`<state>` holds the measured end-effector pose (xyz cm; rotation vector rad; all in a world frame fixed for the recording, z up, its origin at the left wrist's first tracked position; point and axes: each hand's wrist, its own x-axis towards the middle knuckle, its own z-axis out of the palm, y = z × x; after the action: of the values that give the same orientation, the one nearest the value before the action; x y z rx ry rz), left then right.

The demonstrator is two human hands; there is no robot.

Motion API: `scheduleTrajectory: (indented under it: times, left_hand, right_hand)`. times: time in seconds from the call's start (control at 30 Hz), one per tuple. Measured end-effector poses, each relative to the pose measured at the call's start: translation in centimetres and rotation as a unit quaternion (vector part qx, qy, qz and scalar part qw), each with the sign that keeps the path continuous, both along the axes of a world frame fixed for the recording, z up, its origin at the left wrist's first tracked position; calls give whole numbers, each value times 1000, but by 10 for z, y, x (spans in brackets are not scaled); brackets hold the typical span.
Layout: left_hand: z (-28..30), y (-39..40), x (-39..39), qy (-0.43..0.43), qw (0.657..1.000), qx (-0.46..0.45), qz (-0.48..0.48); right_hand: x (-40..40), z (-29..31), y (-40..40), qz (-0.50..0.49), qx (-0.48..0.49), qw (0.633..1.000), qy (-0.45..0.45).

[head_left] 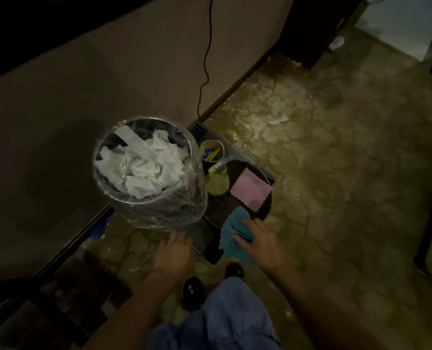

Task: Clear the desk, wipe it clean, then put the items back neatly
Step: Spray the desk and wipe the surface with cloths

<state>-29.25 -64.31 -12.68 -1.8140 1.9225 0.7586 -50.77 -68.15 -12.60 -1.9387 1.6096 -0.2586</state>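
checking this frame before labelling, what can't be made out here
- Desk: not in the head view.
- Bin contents: crumpled paper covers them.
- Cup items: too small.
- Left hand: blurred; contact unclear.
- Blue cloth: right hand covers part.

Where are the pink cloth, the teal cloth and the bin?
pink cloth (250, 190), head view, middle of its face.
teal cloth (232, 229), head view, bunched upper fold.
bin (174, 210), head view, plastic-lined side wall.

Both forearms reach forward and down. The left hand (172, 251) spreads relaxed fingers beside the bin (144, 168). The right hand (259, 245), farther from it, grips a teal cloth (232, 232).
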Motion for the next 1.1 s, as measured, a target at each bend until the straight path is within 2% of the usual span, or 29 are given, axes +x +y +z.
scheduleTrajectory:
  times: [0.23, 0.33, 0.57, 0.7, 0.83, 0.9, 0.97, 1.03, 1.1]
  left_hand:
    - [-41, -23, -22, 12, 997, 44, 67]
    - [-58, -30, -30, 10, 993, 53, 108]
    - [-86, -51, -44, 22, 985, 43, 167]
    - [-104, -61, -55, 47, 977, 17, 206]
    - [-111, -61, -69, 52, 978, 7, 199]
    - [-113, -59, -75, 52, 982, 12, 183]
    - [-117, -59, -81, 46, 984, 10, 172]
    - [-117, -61, -87, 45, 984, 13, 172]
    - [-118, -63, -92, 45, 984, 11, 171]
  right_hand:
    - [-7, -52, -46, 1, 39, 999, -5]
    - [-6, -70, -60, 35, 46, 998, 6]
    - [-3, -104, -83, 48, 26, 998, -6]
    - [-5, -120, -90, 53, 51, 997, 5]
    - [-23, -135, -72, 116, 67, 988, 72]
    - [-34, -140, -63, 145, 83, 983, 71]
    - [-43, -148, -58, 160, 28, 985, 60]
    - [-42, -144, -61, 103, 66, 992, -11]
    - [-38, -142, -68, -38, 110, 991, -65]
